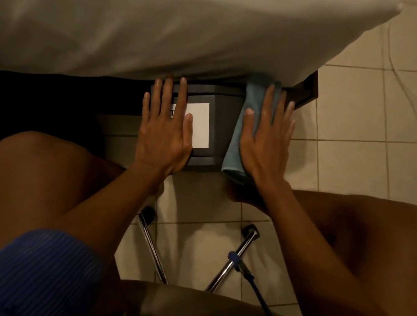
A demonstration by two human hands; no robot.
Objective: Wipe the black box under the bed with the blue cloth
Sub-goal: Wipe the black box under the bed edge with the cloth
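Pale floor tiles (346, 173) run beneath me, lit dimly, with the bed (167, 19) in a light sheet filling the top of the view. Black box (219, 127) sits on the floor, its far end tucked under the bed edge, its near end sticking out toward my knees. White label (202, 125) on the box's top, partly covered by my left hand.

Left hand (164, 131) lies flat on the box's left side, fingers spread and straight, palm down; grip apart, clamped on nothing.

Right hand (268, 141) lies flat on the cloth (238, 146), fingers extended and apart, pressing it against the box's right side. Not curled around the cloth, only palm pressure. Cloth is blue, folded long, draped from the bed edge down along the right flank of the box, its lower end near the box's front corner.

I sit on a chair; its chrome legs (153, 246) splay out on the tiles between my knees. Blue shorts (36, 267) on my left thigh.
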